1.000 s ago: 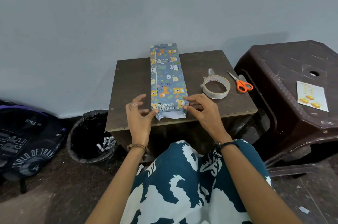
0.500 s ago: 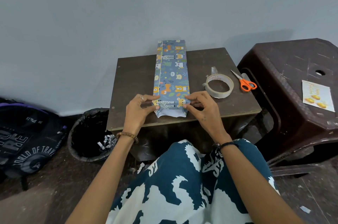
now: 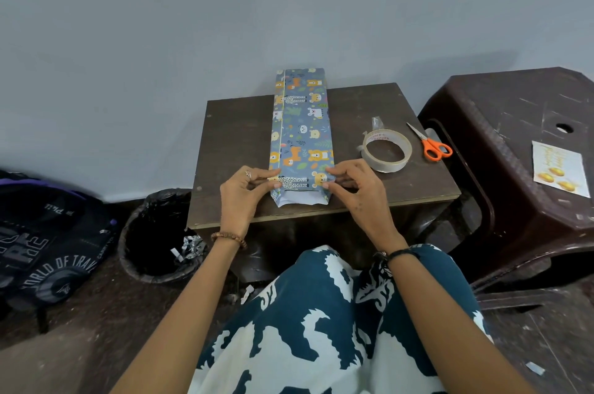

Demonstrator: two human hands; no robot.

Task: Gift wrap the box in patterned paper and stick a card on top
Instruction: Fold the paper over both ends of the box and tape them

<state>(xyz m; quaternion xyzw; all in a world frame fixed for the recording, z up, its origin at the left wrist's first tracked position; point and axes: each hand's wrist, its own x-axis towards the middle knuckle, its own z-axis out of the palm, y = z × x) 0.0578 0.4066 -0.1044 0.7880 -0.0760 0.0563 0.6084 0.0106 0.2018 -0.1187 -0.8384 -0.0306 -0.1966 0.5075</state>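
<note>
A grey wall stood behind a small brown table (image 3: 238, 136). The box (image 3: 300, 130), wrapped in animal-print paper, lay on the table with its long axis running straight away from the person, far end toward the wall, near end open and showing white. The left hand (image 3: 244, 192) and right hand (image 3: 355, 189) each pinched the paper at the near corners. Beyond the right hand sat tape (image 3: 387, 150), then scissors (image 3: 432, 144); farther right, a card (image 3: 561, 173) lay on a stool (image 3: 501, 123).
</note>
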